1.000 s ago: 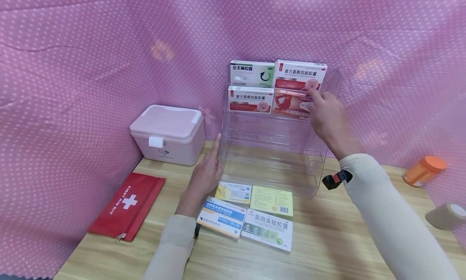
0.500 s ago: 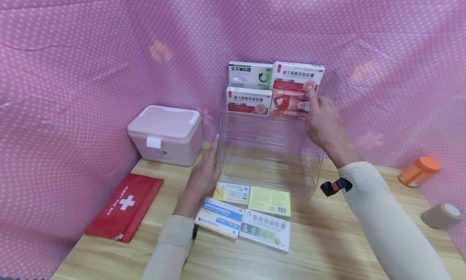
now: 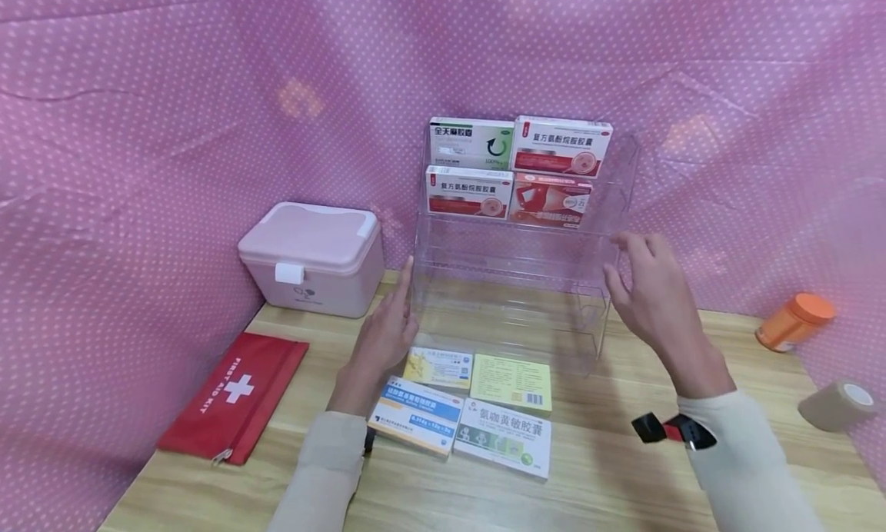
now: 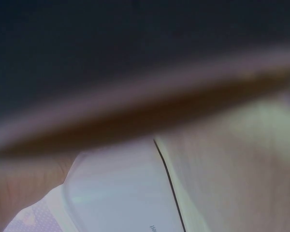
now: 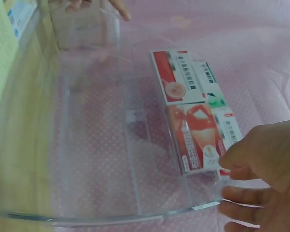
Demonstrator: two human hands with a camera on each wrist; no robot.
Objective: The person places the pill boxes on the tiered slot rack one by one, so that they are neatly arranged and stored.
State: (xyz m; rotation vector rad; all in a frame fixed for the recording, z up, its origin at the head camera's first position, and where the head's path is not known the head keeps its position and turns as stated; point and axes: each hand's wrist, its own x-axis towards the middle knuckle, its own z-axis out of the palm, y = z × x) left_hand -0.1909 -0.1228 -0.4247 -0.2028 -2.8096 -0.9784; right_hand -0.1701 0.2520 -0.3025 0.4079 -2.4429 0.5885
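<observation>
A clear stepped display rack [image 3: 508,301] stands on the table. Its two top tiers bear a green-and-white medicine box [image 3: 472,141], two red-and-white medicine boxes [image 3: 562,149] and a red medicine box [image 3: 551,201]. My left hand [image 3: 383,328] rests against the rack's left side, index finger stretched along it. To the right of the rack, my right hand [image 3: 654,294] hangs with loosely bent fingers and holds nothing. In the right wrist view, that hand [image 5: 270,174] appears beside the boxes. The left wrist view is mostly blocked by a dark blur.
Before the rack lie a yellow-and-white box [image 3: 438,368], a yellow-green box [image 3: 512,382], a blue-and-white box [image 3: 418,417] and a white box [image 3: 503,440]. A lidded pink case [image 3: 311,259] and red first aid pouch [image 3: 235,397] sit left; an orange jar [image 3: 796,322] and beige roll [image 3: 836,407] right.
My right hand has come off the red boxes at the rack's upper right and moved down and to the right. The left hand stays at the rack's left side.
</observation>
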